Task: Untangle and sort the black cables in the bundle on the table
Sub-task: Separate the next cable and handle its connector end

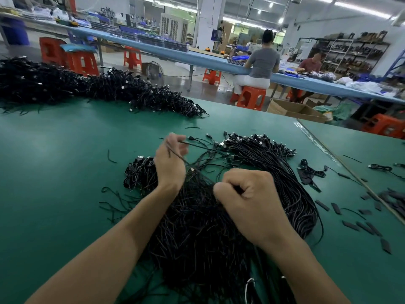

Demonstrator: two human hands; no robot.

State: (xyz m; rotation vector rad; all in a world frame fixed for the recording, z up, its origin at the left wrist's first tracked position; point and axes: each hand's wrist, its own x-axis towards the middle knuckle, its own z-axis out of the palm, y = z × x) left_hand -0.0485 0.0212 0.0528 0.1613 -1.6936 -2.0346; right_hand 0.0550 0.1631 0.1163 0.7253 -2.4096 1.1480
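1. Pulling one cable (184,162) from the bundle (197,227) seems the step in hand.
2. The cable is pinched by the left hand (169,160) at 11 o'clock; the bundle, at 6 o'clock on the table (65,150), is gripped by the right hand (247,194).
3. Next, a slow pull is needed.

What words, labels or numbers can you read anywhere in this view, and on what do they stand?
No text can be read.
Pale spots on the black cable plugs: too small to tell whether they are print.
Blue panel on the white pillar: blurred, unreadable.
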